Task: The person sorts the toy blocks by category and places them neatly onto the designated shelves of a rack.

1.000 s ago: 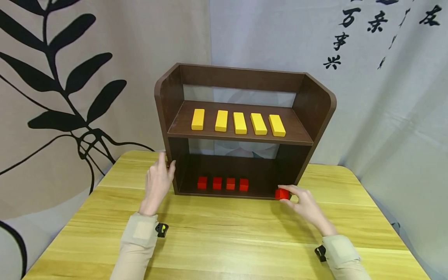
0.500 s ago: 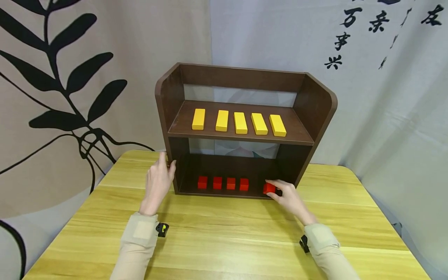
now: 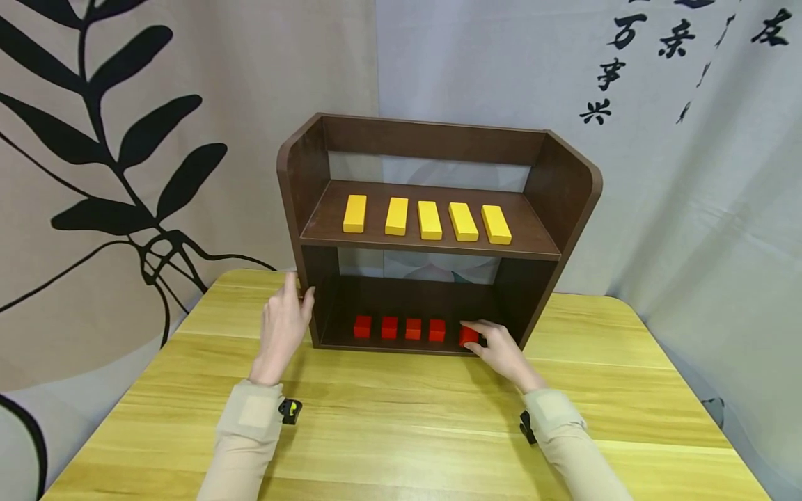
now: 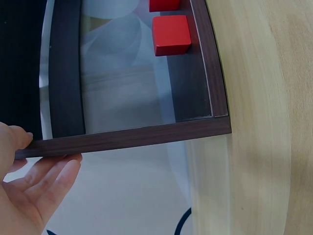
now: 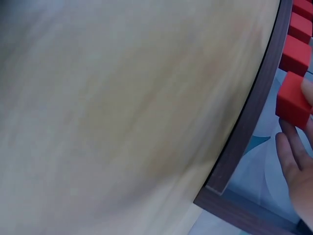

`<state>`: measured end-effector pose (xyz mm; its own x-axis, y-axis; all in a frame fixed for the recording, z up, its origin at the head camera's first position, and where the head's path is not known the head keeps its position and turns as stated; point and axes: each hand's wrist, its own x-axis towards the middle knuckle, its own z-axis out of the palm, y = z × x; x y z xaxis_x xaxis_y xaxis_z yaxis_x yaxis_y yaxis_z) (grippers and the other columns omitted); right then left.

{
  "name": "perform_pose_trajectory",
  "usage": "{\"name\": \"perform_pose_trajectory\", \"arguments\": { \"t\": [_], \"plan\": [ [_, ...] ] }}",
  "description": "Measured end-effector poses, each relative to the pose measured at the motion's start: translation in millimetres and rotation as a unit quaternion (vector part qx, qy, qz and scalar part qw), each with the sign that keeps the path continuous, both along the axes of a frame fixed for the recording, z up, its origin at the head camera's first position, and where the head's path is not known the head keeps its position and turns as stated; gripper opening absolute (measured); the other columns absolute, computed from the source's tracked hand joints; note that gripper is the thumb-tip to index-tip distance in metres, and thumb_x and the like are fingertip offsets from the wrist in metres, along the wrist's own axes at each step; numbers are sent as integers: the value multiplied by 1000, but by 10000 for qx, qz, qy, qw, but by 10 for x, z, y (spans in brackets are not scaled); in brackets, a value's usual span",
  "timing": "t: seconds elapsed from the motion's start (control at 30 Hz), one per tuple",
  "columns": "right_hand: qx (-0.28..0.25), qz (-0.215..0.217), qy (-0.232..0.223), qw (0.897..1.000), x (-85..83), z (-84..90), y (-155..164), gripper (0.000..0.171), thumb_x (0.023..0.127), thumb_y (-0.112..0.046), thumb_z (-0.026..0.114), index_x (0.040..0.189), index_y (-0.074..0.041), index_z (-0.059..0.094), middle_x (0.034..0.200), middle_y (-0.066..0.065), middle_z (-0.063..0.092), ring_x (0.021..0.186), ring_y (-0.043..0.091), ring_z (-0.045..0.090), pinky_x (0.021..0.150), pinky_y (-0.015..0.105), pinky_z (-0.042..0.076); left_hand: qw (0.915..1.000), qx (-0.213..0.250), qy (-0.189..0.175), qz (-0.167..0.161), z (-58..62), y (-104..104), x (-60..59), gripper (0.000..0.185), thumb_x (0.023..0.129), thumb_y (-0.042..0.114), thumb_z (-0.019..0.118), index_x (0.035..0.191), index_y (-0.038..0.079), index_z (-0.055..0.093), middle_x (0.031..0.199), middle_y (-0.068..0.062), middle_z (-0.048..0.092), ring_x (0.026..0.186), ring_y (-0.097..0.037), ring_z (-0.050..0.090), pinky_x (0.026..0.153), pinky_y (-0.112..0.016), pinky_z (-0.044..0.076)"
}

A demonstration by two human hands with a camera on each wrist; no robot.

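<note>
We see that the red cube (image 3: pixel 468 336) has come from the front right corner of the brown shelf (image 3: pixel 567 188) into its lower level, beside four red cubes (image 3: pixel 399 328), so the row looks almost complete. Our right hand (image 3: pixel 501 351) pinches it; our left hand (image 3: pixel 282 327) lies flat, fingers straight, against the shelf's left wall.

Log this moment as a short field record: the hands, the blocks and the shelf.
left hand: flat against the left side panel of the shelf, fingers straight
right hand: pinches a red cube on the bottom level
red cubes: four others in a row on the bottom level, left of the held cube
yellow blocks: five in a row on the upper level
shelf: brown, two levels, stands at the far side of a yellow wooden table
</note>
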<state>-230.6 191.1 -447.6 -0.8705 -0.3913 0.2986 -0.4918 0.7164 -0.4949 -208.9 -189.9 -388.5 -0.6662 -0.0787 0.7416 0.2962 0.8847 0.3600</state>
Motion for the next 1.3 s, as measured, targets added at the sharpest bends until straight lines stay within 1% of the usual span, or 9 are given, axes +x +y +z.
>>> {"name": "perform_pose_trajectory", "arguments": {
  "t": [0.23, 0.47, 0.67, 0.77, 0.9, 1.07, 1.3],
  "plan": [
    [170, 54, -99, 9998, -44, -21, -33, 37, 87, -12, 68, 123, -4, 62, 123, 15, 64, 112, 30, 62, 93, 44, 50, 10000, -33, 15, -39, 3, 0, -3, 23, 91, 10, 62, 103, -3, 47, 60, -17, 52, 45, -33, 53, 38, -37, 36],
    [383, 74, -92, 9992, -37, -24, -27, 39, 88, -16, 67, 125, -5, 61, 127, 14, 62, 116, 31, 60, 96, 45, 48, 10000, 12, 28, -40, 4, 4, -4, 25, 91, 11, 62, 105, -3, 47, 62, -18, 53, 47, -37, 55, 38, -41, 39],
    [627, 261, 174, 9975, 63, 12, 35, 43, 89, -16, 66, 130, -4, 57, 136, 16, 55, 124, 35, 54, 99, 48, 45, 10000, 47, 76, -27, -4, -2, -11, 25, 91, 10, 62, 105, -3, 48, 63, -19, 55, 50, -40, 57, 39, -44, 40],
    [781, 309, 300, 9960, 137, 30, 78, 45, 89, -16, 66, 132, -4, 55, 139, 16, 52, 125, 35, 53, 98, 48, 46, 9999, 39, 116, -32, -12, -7, -15, 24, 90, 10, 63, 103, -3, 47, 63, -19, 54, 50, -40, 57, 39, -44, 40],
    [991, 383, 359, 9937, 234, 39, 131, 47, 89, -16, 66, 133, -3, 54, 142, 17, 49, 125, 36, 53, 97, 48, 46, 9999, 35, 110, -3, -15, -12, -17, 25, 90, 11, 63, 103, -3, 47, 62, -19, 54, 49, -40, 57, 39, -43, 39],
    [1097, 415, 247, 9928, 279, 30, 153, 47, 90, -17, 65, 134, -3, 53, 145, 17, 45, 127, 36, 51, 98, 47, 46, 10000, 54, 43, 25, -10, -16, -9, 26, 90, 11, 64, 103, -4, 48, 63, -19, 54, 49, -39, 56, 39, -43, 39],
    [711, 445, -165, 9963, 202, 12, 112, 46, 93, -17, 61, 135, -4, 51, 148, 15, 42, 131, 35, 47, 102, 49, 42, 10000, 10, 65, -3, -16, -13, -11, 26, 90, 11, 64, 103, -3, 47, 62, -18, 53, 49, -39, 56, 39, -43, 39]
  ]
}}
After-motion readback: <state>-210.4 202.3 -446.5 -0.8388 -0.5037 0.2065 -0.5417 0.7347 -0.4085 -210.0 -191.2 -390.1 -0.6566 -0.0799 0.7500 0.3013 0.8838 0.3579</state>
